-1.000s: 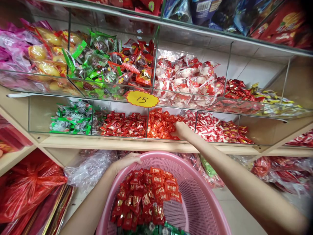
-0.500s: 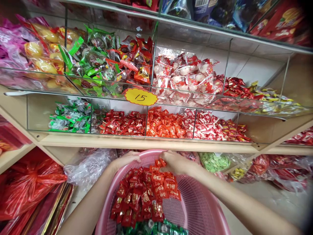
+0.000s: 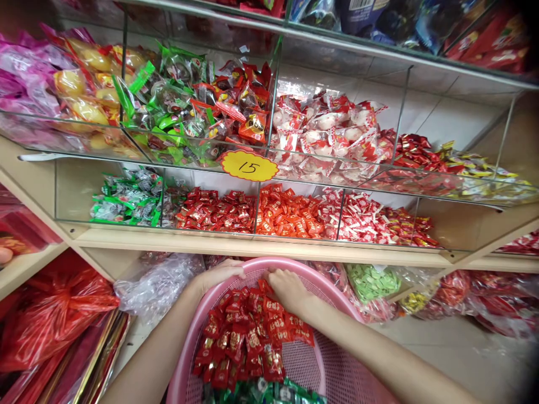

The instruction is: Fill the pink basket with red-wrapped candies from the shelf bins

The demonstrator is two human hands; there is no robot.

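Observation:
A pink plastic basket with mesh walls fills the lower middle of the view. My left hand is closed over its far left rim. Inside, my right hand is curled at the far right of a heap of red wrapped candies, its fingers closed among the orange-red wrapped candies. The curled fingers hide most of what they grip. Green wrapped candies lie at the near side of the basket, cut off by the bottom edge.
A shelf edge runs just beyond the basket. Above it, clear bins hold red candies, orange candies and green packets. A yellow price tag reads 15. Plastic bags and a red bag lie below.
My right hand has shifted slightly down and left, and its fingers have curled in among the candies. My left hand stays on the rim. The shelves have slid slightly right in view.

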